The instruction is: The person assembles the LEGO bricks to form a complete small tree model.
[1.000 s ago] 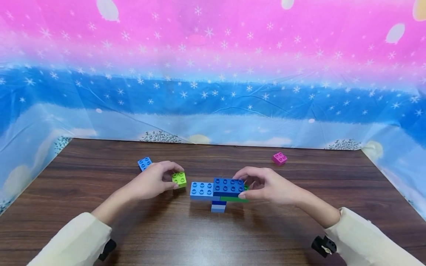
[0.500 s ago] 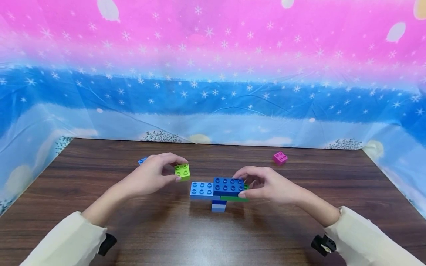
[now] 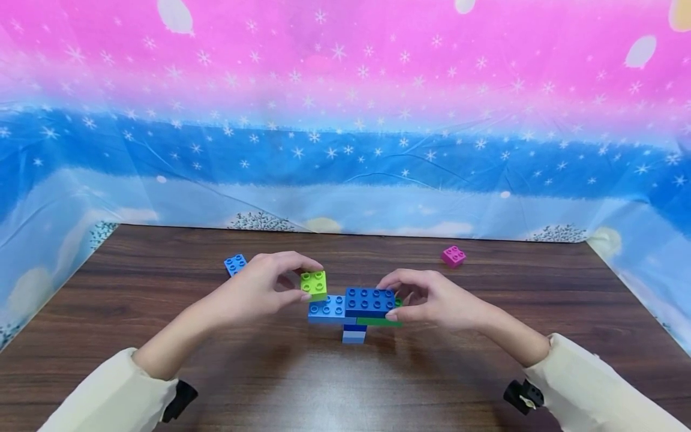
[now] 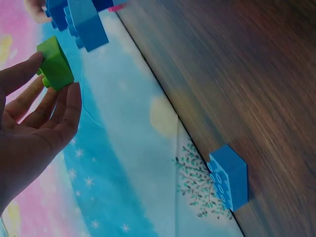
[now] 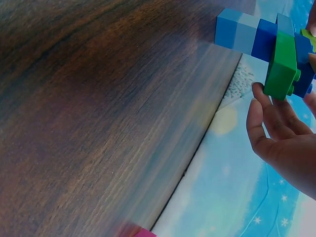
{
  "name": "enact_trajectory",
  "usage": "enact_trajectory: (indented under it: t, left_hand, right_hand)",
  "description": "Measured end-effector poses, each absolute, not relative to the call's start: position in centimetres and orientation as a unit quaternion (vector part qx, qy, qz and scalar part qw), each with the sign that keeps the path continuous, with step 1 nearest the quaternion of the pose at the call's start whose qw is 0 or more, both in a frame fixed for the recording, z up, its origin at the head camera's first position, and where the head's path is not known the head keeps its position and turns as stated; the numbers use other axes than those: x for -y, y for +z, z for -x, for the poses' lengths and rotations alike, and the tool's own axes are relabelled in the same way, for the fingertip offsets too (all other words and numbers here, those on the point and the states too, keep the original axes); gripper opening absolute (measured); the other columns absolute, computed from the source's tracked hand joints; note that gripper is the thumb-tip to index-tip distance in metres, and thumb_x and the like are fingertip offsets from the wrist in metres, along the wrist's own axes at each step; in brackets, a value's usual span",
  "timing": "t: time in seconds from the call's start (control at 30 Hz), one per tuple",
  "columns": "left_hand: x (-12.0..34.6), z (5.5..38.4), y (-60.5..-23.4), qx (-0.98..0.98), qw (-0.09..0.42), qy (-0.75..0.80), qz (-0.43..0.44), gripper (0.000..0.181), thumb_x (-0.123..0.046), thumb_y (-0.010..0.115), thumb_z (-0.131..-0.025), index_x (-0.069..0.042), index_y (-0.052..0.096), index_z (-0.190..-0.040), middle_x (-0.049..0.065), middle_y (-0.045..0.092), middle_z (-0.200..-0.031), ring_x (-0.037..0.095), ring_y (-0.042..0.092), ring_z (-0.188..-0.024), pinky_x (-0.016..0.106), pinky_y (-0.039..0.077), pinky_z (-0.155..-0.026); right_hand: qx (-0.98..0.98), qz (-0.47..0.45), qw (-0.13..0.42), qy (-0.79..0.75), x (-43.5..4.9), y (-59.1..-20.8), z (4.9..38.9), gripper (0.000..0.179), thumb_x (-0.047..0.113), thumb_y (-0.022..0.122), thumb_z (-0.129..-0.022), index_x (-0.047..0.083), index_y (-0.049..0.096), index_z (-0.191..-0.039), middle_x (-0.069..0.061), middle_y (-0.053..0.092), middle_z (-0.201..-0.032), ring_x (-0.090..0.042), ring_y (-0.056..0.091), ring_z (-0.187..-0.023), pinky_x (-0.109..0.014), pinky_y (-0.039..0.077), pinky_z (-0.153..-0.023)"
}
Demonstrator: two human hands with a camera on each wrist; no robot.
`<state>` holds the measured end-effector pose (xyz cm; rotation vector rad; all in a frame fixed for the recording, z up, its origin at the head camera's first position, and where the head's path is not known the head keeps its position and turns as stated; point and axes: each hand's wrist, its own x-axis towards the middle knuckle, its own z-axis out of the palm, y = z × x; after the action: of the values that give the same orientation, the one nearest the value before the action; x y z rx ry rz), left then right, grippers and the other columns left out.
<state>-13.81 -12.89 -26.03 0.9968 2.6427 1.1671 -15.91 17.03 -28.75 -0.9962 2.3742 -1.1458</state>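
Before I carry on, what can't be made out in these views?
- Head view: the near end of the loose blue brick, behind the left hand.
- Head view: the light blue brick's far left corner, behind the lime brick.
- Head view: most of the green brick's top, under the dark blue brick.
- Right wrist view: most of the magenta brick, cut off by the bottom edge.

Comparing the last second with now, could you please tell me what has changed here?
The left hand has carried the lime brick rightward, from beside the stack to overlap its light blue left brick in the head view; the left wrist view shows them apart. Nothing was newly gripped or released. The right hand at the stack, the pink brick and the loose blue brick stayed put.
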Motion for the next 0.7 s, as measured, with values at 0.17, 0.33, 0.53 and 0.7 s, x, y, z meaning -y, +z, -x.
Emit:
enact_trajectory:
  t: [0.17, 0.33, 0.53, 0.7]
  left_hand:
    - [12.1, 13.6, -26.2, -0.854, 0.053, 0.384, -0.348, 0.033, 0.005, 0.064, -0.081, 0.002, 0.058, -0.113, 0.009, 0.061, -0.104, 0.017, 0.060, -0.086, 0.021, 0.050, -0.072]
    - [11.4, 13.6, -26.5, -0.848, 0.065, 0.386, -0.357, 0.033, 0.006, 0.064, -0.081, 0.002, 0.058, -0.113, 0.010, 0.061, -0.107, 0.017, 0.060, -0.089, 0.021, 0.050, -0.072]
    - [11.1, 13.7, -26.7, -0.851, 0.077, 0.384, -0.351, 0.033, 0.006, 0.064, -0.081, 0.001, 0.058, -0.113, 0.010, 0.060, -0.107, 0.019, 0.059, -0.091, 0.020, 0.050, -0.072]
    - [11.0, 13.5, -26.7, -0.858, 0.083, 0.373, -0.343, 0.033, 0.003, 0.064, -0.082, -0.001, 0.058, -0.114, 0.009, 0.060, -0.109, 0.020, 0.058, -0.094, 0.021, 0.050, -0.072]
  right_hand:
    - [-0.832, 0.347, 0.162, -0.402, -17.0, -28.7, 15.9, 0.034, 0.019, 0.066, -0.085, 0.014, 0.056, -0.118, -0.002, 0.058, -0.100, -0.021, 0.055, -0.090, -0.036, 0.049, -0.074]
    - [-0.832, 0.346, 0.163, -0.402, -17.0, -28.7, 15.9, 0.034, 0.019, 0.066, -0.085, 0.014, 0.056, -0.118, -0.002, 0.058, -0.101, -0.021, 0.055, -0.091, -0.035, 0.049, -0.074]
    - [-0.830, 0.348, 0.163, -0.404, -17.0, -28.7, 15.9, 0.034, 0.019, 0.066, -0.085, 0.014, 0.056, -0.118, -0.002, 0.058, -0.101, -0.020, 0.055, -0.091, -0.035, 0.049, -0.074]
    - [-0.831, 0.344, 0.165, -0.405, -17.0, -28.7, 15.9, 0.034, 0.018, 0.066, -0.085, 0.014, 0.056, -0.118, -0.002, 0.058, -0.102, -0.020, 0.055, -0.092, -0.035, 0.049, -0.075]
